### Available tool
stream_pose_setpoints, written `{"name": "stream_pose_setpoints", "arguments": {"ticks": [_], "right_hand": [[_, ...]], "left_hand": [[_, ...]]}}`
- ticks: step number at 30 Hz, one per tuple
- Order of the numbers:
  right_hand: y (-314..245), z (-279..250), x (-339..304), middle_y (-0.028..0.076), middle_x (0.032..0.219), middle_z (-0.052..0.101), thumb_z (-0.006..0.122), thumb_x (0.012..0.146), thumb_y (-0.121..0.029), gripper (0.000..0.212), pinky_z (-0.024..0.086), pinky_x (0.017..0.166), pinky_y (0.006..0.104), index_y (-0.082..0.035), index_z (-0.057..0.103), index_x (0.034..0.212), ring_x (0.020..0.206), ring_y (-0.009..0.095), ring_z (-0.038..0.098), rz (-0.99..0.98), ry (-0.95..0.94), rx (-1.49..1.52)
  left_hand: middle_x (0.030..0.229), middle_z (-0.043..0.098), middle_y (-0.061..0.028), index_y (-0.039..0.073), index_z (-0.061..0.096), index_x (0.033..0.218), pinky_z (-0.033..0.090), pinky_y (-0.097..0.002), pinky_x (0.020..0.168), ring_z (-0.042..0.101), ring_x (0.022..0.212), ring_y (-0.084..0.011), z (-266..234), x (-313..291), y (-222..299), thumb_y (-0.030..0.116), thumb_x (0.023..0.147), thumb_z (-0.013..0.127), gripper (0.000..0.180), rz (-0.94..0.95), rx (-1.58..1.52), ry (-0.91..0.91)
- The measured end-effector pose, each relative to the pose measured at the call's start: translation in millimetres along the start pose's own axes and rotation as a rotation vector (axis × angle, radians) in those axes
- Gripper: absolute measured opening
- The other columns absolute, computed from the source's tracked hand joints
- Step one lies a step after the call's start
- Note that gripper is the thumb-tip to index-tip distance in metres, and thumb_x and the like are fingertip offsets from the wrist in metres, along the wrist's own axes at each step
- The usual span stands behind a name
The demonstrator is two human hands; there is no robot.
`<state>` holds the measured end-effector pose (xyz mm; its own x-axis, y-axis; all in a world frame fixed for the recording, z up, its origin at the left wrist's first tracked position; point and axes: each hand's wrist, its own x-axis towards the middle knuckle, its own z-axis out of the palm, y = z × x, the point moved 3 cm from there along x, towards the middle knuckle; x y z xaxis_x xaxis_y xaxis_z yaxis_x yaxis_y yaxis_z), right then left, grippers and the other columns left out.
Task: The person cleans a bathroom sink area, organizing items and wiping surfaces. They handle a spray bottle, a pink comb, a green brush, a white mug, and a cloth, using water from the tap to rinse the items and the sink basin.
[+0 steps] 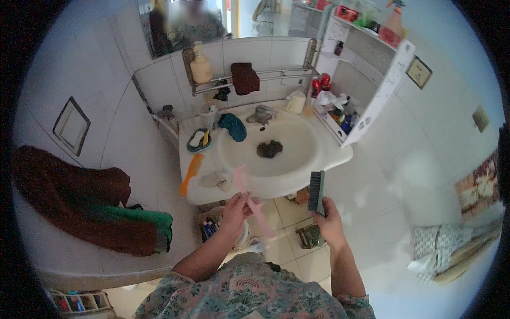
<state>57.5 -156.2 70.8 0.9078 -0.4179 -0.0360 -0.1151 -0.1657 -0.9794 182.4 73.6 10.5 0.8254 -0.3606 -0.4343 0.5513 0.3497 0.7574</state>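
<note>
My left hand is closed on a long, thin pink object with an irregular outline. It looks slightly blurred, and I cannot make out its exact kind. It slants across the front edge of the white washbasin. In my right hand is a scrub brush with a grey-green back and dark bristles, held upright to the right of the basin's front edge, bristles facing left. The brush and the pink object are apart. A dark, wet-looking clump lies in the bowl, over where the drain would be.
On the basin's left side lie an orange comb, a pale cloth, a soap dish and a teal pad. The faucet and a cream mug stand behind. A white shelf unit rises at right; brown towels hang left.
</note>
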Motion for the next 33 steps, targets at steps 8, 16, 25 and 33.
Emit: {"name": "stream_pose_setpoints", "arguments": {"ticks": [8, 16, 25, 33], "right_hand": [[-10, 35, 158, 0.017, 0.104, 0.056, 0.056, 0.08, -0.006, 0.035, 0.045, 0.08, 0.0371, -0.004, 0.046, 0.113, 0.096, 0.03, 0.056, -0.131, -0.059, -0.383], [31, 86, 333, 0.009, 0.104, 0.053, 0.049, 0.08, 0.002, 0.039, 0.047, 0.071, 0.0345, -0.004, 0.038, 0.118, 0.086, 0.022, 0.057, 0.137, -0.004, 0.212], [88, 102, 458, 0.014, 0.097, 0.05, 0.046, 0.081, 0.007, 0.029, 0.052, 0.069, 0.0353, 0.0, 0.039, 0.108, 0.075, 0.022, 0.056, 0.308, -0.21, 0.633], [65, 99, 484, 0.017, 0.094, 0.053, 0.046, 0.083, 0.005, 0.027, 0.053, 0.074, 0.0348, 0.002, 0.039, 0.109, 0.086, 0.027, 0.059, 0.426, -0.445, 0.657]], "left_hand": [[0.106, 0.059, -0.0117, 0.003, 0.047, 0.109, 0.05, -0.0298, 0.076, 0.06, 0.091, -0.019, 0, 71, 28, 0.019, 0.092, 0.045, 0.024, -0.003, -0.112, -0.007], [0.105, 0.059, -0.0099, 0.003, 0.045, 0.115, 0.05, -0.0293, 0.078, 0.06, 0.091, -0.0191, -14, 66, 33, 0.018, 0.091, 0.046, 0.029, -0.026, -0.075, 0.188], [0.112, 0.057, -0.0112, 0.005, 0.04, 0.123, 0.05, -0.0317, 0.081, 0.059, 0.097, -0.0203, 38, 112, 44, 0.017, 0.09, 0.045, 0.036, -0.05, 0.039, 0.215], [0.107, 0.056, -0.0122, 0.006, 0.038, 0.124, 0.05, -0.033, 0.081, 0.06, 0.093, -0.0216, 83, 231, 5, 0.02, 0.09, 0.045, 0.037, -0.05, -0.077, 0.191]]}}
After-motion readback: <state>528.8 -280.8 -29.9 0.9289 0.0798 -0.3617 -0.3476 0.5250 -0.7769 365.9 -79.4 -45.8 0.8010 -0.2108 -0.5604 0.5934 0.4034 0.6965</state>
